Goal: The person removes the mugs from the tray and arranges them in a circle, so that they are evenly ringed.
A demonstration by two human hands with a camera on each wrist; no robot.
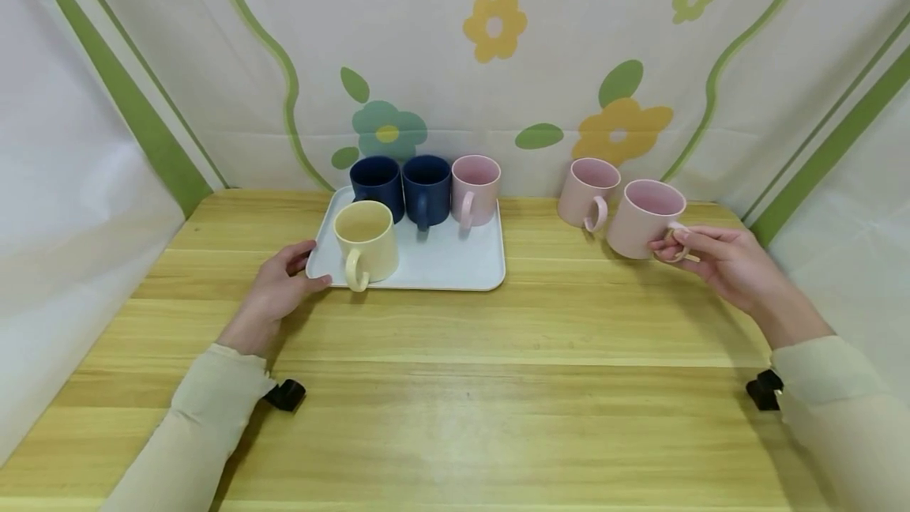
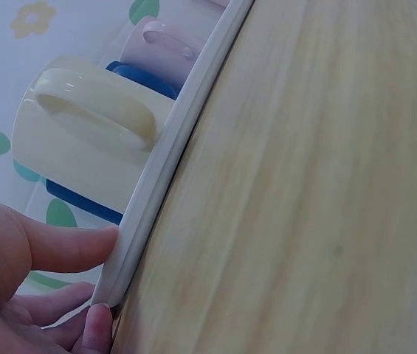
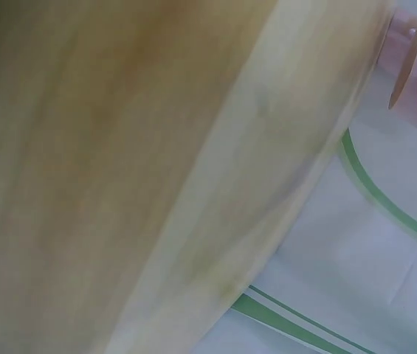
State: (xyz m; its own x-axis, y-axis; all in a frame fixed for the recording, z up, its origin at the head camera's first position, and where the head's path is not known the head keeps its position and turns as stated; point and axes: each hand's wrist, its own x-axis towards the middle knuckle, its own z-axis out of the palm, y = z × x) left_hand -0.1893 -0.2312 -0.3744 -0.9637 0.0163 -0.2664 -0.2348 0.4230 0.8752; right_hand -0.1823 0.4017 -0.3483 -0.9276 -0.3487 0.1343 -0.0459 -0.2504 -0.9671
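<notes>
- The right hand pinches the handle of a pink mug at the far right, thumb and fingers drawn close together on it; whether the mug's base touches the table is hard to tell.
- The left hand grips the near left corner of a white tray, thumb on the near rim and fingers round the left edge, the gap between them narrow.
- The tray lies at the far side of the table, left of the middle.
- On the tray, the yellow mug stands upright at the near left, its handle towards the near side.
- Behind it, a far row runs left to right: first blue mug, second blue mug and third mug, a pink one.
- Right of the tray, a loose pink mug stands upright on the table, just left of the held one, its handle towards the near right.
- Printed flowers and leaves decorate the white cloth on the far side.
- Each pale sleeve has a black clip beside its cuff.
</notes>
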